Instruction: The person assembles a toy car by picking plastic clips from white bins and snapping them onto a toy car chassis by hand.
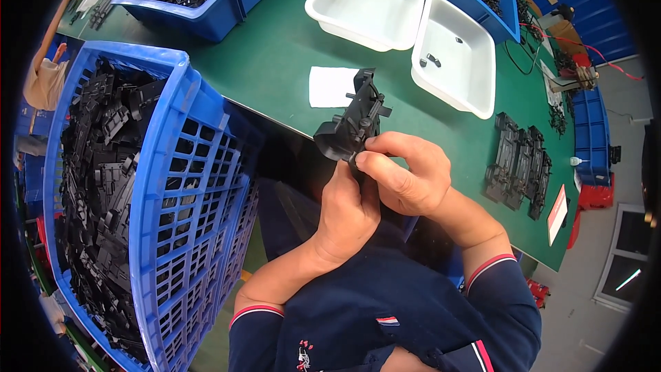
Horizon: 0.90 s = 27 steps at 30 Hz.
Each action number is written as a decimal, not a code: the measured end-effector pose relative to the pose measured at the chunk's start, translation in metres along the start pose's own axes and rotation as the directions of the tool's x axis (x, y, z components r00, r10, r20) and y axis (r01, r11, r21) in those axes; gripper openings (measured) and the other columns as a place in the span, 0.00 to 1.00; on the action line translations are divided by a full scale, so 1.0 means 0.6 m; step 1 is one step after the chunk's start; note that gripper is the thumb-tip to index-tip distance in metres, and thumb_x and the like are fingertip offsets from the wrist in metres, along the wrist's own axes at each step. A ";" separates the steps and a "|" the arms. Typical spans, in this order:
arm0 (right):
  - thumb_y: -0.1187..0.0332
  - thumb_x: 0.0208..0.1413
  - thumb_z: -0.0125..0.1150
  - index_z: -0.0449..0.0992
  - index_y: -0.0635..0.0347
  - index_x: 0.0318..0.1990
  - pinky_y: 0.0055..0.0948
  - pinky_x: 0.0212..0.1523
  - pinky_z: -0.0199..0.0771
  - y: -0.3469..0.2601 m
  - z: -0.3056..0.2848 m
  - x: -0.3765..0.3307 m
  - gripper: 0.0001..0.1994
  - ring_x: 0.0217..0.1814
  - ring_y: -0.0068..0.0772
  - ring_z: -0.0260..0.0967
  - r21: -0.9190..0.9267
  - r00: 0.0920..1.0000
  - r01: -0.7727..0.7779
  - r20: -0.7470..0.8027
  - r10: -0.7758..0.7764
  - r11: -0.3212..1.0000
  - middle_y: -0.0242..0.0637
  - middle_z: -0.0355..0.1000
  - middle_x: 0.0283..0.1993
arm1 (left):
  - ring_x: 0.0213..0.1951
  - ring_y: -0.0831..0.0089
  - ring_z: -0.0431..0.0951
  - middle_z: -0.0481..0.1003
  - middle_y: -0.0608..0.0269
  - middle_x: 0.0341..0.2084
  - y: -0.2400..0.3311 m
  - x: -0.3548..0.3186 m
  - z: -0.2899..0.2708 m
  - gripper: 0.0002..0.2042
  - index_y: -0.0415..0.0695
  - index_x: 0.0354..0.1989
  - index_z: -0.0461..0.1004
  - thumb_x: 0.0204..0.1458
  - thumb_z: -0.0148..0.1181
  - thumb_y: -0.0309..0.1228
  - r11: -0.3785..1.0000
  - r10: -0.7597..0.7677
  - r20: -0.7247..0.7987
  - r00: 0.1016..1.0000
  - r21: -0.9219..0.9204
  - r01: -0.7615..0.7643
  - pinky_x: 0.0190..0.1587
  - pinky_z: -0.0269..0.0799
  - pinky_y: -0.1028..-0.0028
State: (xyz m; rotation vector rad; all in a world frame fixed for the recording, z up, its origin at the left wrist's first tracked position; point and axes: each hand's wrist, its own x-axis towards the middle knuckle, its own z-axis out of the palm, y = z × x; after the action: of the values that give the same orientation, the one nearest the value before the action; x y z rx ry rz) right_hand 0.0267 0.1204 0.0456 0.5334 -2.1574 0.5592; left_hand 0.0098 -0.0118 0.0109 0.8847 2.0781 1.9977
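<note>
A black molded plastic part (359, 118) with ribs, clips and a curved flange is held up in front of me, tilted, over the table's near edge. My left hand (346, 205) is closed round its lower end. My right hand (412, 172) pinches the same end from the right, thumb and forefinger together; whether a small piece lies between those fingertips is hidden. Beyond the part, a white paper sheet (329, 87) lies on the green table (275, 62).
A blue crate (180, 193) full of black parts stands at my left. Two white trays (368, 7) (458, 62) hold a few small black pieces. Blue bins (227, 10) (506, 17) of small parts stand behind. Several long black parts (518, 164) lie at right. Another person's arm (51, 27) shows far left.
</note>
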 end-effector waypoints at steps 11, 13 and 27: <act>0.81 0.34 0.67 0.77 0.62 0.39 0.23 0.21 0.72 0.004 0.007 0.005 0.18 0.25 0.30 0.71 0.030 0.996 0.029 -0.082 -0.026 0.999 0.38 0.72 0.33 | 0.40 0.66 0.76 0.74 0.54 0.36 0.011 0.003 -0.010 0.13 0.34 0.49 0.65 0.54 0.48 0.17 0.982 -0.147 0.067 0.987 -0.112 0.154 0.42 0.71 0.72; 0.81 0.38 0.69 0.75 0.64 0.42 0.24 0.22 0.73 -0.004 0.003 0.005 0.19 0.26 0.33 0.73 0.039 0.992 -0.056 -0.107 0.060 0.998 0.40 0.73 0.33 | 0.44 0.71 0.74 0.73 0.57 0.42 0.012 0.002 -0.013 0.16 0.35 0.53 0.63 0.56 0.49 0.18 0.956 -0.202 0.124 0.971 -0.189 0.223 0.47 0.70 0.74; 0.73 0.52 0.65 0.74 0.64 0.41 0.20 0.34 0.73 -0.004 -0.053 -0.052 0.10 0.32 0.19 0.72 0.469 0.566 -0.755 0.112 0.817 0.459 0.33 0.75 0.35 | 0.48 0.75 0.72 0.72 0.61 0.46 0.027 0.020 -0.011 0.18 0.37 0.55 0.63 0.57 0.53 0.24 0.517 -0.367 0.387 0.846 -0.671 0.531 0.52 0.68 0.73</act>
State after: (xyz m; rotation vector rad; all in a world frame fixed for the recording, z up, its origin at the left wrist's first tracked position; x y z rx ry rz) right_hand 0.0653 0.1420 0.0390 -0.3540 -2.0347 1.6295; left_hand 0.0021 -0.0125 0.0309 0.2848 0.9768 2.0442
